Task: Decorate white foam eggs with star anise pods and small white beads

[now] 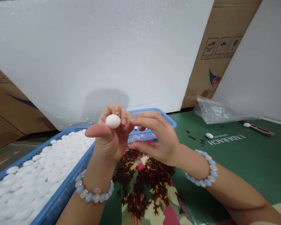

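Note:
My left hand (110,134) is raised in the middle of the view, its fingers curled around a small white egg-shaped piece (112,121). My right hand (158,137) is just to the right, with thumb and fingers apart and nothing visible between them. Its fingertips reach up to the left hand's fingers; I cannot tell whether they touch. Below both hands lies a pile of dark reddish-brown branched pieces (142,184). On the left, a blue plastic basket (70,178) holds many similar white pieces (37,175).
Behind my hands sits another blue basket (164,117) with a few small white pieces. On the green table covering (243,165) at right lie a loose white piece (209,135), a clear plastic bag (217,111) and a pinkish-handled tool (259,128). White panels and cardboard (215,47) stand behind.

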Demonstrator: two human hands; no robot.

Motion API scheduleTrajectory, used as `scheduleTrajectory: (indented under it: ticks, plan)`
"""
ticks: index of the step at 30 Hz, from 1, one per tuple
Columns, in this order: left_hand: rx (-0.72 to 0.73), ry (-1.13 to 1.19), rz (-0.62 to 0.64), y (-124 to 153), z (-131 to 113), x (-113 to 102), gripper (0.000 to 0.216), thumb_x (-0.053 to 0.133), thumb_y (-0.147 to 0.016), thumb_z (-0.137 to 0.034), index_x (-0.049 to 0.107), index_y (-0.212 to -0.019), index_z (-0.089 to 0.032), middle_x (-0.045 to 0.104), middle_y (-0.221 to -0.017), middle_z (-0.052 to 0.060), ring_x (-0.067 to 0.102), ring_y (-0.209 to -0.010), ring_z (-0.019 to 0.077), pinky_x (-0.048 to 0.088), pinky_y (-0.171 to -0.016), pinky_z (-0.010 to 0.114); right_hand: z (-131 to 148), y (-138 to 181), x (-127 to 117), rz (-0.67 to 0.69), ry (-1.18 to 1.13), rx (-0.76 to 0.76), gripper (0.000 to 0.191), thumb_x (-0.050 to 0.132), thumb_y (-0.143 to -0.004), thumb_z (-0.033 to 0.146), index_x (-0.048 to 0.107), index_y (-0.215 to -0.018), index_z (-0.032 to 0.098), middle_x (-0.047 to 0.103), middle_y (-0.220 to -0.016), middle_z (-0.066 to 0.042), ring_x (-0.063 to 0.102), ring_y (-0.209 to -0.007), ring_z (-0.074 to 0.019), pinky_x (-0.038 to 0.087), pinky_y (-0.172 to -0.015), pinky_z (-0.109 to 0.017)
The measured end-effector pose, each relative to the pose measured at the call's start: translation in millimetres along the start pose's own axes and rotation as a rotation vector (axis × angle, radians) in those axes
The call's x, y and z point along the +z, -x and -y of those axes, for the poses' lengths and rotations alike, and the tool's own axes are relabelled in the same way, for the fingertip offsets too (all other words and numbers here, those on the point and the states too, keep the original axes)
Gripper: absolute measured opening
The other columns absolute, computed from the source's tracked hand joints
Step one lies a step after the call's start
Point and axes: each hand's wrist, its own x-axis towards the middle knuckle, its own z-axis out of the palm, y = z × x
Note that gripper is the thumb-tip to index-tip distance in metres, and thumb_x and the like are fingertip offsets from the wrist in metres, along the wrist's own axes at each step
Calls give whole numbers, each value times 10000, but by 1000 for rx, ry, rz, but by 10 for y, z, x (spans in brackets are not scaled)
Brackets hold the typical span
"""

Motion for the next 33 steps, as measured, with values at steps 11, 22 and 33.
scheduleTrajectory:
  ticks: [11, 22, 33]
  plan:
    - [-20, 10, 240, 67, 42, -8, 283, 618, -425, -414, 494, -528, -182, 342, -395, -80, 308, -350, 21, 314, -347, 121, 56, -47, -85, 31, -360, 301, 226, 478, -680, 245, 435, -902, 263, 426, -869, -18, 446, -816, -122, 458, -602, -228]
    - [-9, -234, 285, 20, -43, -154, 200, 582, -550, -73, 594, -650, -245, 530, -689, -50, 493, -591, 37, 443, -491, 80, -5, -100, -109, -90, -163, 162, 158, 470, -675, 89, 491, -778, 207, 430, -758, -5, 455, -735, -75, 427, -671, -190]
    - [139, -316, 218, 46, -67, -127, 148, 604, -528, -83, 583, -575, -222, 578, -681, -70, 531, -613, 47, 468, -575, 107, 73, -165, -170, -61, -237, 158, 85, 499, -658, 142, 508, -739, 166, 501, -685, -21, 464, -704, -96, 432, -642, -215]
